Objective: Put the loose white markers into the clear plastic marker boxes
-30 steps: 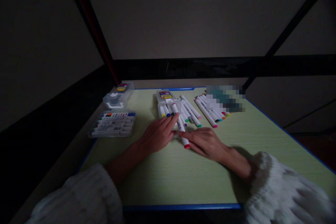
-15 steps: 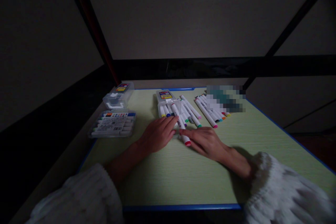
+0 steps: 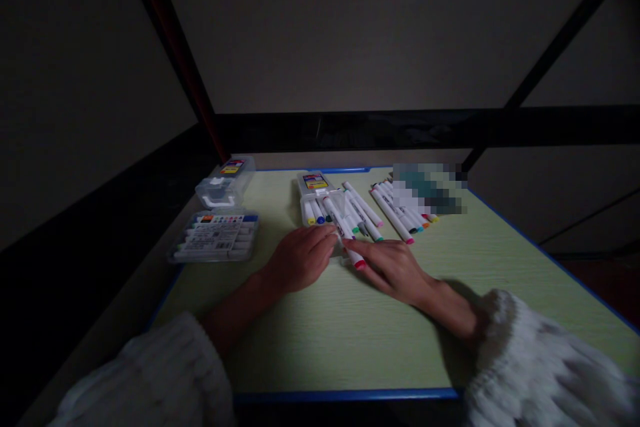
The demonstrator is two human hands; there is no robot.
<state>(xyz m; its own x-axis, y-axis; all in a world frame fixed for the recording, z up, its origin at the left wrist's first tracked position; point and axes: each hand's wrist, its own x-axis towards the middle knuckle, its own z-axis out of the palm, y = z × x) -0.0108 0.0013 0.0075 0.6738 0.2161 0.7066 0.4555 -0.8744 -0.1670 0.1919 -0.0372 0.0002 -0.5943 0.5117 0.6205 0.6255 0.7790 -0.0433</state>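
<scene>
My left hand (image 3: 299, 257) lies on the green tabletop (image 3: 350, 327), fingers curled against the near end of an open clear marker case (image 3: 320, 203) with several markers in it. My right hand (image 3: 395, 268) rests beside it and pinches a white marker with a red cap (image 3: 350, 248), whose far end points into the case. Loose markers (image 3: 365, 212) lie just right of the case, and a second row of markers (image 3: 400, 213) lies further right. Both sleeves are white and fluffy.
A closed clear case of markers (image 3: 216, 237) sits at the left edge, with an empty clear box (image 3: 226, 183) behind it. A blurred patch (image 3: 429, 188) covers something at the back right. Black frame bars run behind the table.
The red-capped marker has slid away from me toward the open case with my right hand. My left hand's fingers have curled in a little.
</scene>
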